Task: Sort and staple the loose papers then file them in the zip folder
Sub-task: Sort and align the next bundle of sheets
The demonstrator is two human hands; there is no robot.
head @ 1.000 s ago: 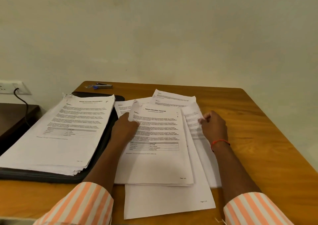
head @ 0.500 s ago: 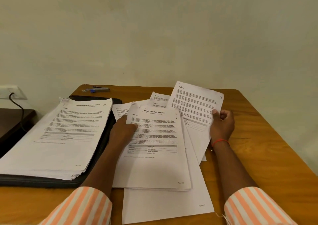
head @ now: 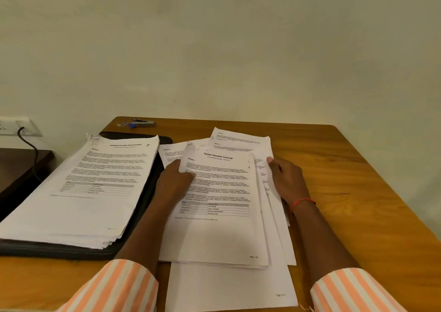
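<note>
left hand [head: 175, 179] grips loose papers [head: 219, 237] | right hand [head: 287, 180] grip unclear | zip folder [head: 71, 252] under paper stack [head: 95, 206]

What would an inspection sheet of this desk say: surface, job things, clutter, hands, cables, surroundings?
Surface: brown wooden table.
Job's things: fanned loose white printed sheets, centre; thick white paper stack on black zip folder; small silver stapler, far edge.
Clutter: small blue item beside stapler.
Grippers: left hand grips sheets' left edge; right hand at right edge, fingers hidden.
Cables: black cable in white wall socket.
Surroundings: pale wall; dark side table.
</note>
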